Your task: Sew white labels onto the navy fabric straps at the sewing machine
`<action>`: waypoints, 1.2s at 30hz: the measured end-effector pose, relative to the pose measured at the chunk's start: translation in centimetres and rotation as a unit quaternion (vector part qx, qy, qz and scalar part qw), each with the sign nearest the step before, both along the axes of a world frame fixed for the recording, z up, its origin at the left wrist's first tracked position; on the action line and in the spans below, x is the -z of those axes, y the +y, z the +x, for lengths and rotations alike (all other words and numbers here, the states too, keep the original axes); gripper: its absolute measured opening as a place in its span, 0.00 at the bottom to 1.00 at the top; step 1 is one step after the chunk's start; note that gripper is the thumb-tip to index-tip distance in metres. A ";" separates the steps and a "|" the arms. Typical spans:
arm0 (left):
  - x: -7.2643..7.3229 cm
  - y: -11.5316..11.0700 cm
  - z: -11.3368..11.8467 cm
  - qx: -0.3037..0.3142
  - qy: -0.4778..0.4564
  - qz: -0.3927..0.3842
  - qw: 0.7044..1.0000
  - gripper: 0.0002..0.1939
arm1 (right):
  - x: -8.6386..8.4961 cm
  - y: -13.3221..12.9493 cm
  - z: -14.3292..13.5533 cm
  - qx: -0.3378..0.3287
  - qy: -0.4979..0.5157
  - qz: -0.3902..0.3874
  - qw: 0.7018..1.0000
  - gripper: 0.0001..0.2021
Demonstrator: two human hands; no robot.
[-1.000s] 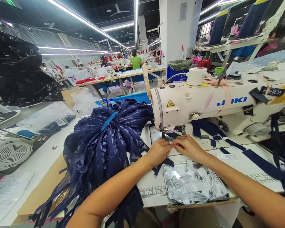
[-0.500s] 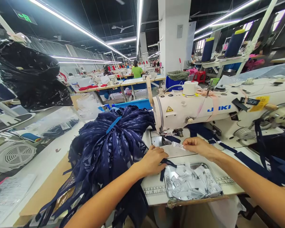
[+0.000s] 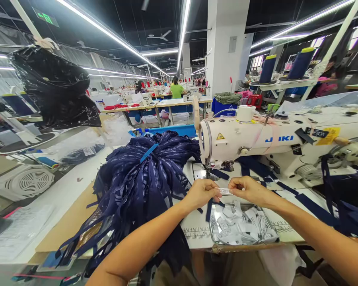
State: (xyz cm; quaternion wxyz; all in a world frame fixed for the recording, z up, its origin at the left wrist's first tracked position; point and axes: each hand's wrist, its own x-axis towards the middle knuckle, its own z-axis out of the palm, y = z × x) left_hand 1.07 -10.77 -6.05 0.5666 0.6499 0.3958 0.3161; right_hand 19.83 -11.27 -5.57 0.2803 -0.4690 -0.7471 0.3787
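Head view, navy bundle [image 3: 143,174]: heaped on the bench [image 3: 68,190], a blue strip [image 3: 149,153] across its top; loose ends trail near the left forearm, so a sideways sweep could drag them.
Left hand [image 3: 201,194]: fingers pinch the left end of the white label; a slack grip could let so small a piece slip.
White label [image 3: 224,191]: held between both hands in front of the sewing machine [image 3: 274,129]; uneven pulling could twist it, and a fold under the fingertips could go unseen.
Metal tray [image 3: 211,227]: filled with loose labels [image 3: 241,228] just below the hands; a low wrist could knock some out, and a dropped label could vanish among them.
Right hand [image 3: 247,190]: fingers grasp the label's right end; releasing early could leave it dangling.
Navy strips [image 3: 314,208]: scattered beyond the right forearm, where a careless reach could snag one.
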 end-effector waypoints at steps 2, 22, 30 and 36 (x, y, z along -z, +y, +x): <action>0.2 0.0 -0.1 -0.001 -0.001 0.003 1.000 0.15 | 0.2 0.0 0.0 -0.006 -0.006 0.005 1.000 0.10; 1.0 0.3 -0.7 0.071 0.312 0.330 0.888 0.06 | -0.4 0.3 2.6 0.072 0.031 -0.044 0.996 0.17; 2.0 1.7 -0.4 -0.057 0.107 0.150 0.981 0.10 | -2.5 -1.0 -0.3 -0.041 -0.064 0.014 0.997 0.08; -0.1 1.2 -1.4 0.028 0.052 0.048 0.997 0.17 | -3.3 0.2 -3.2 -0.059 -0.206 0.070 0.974 0.05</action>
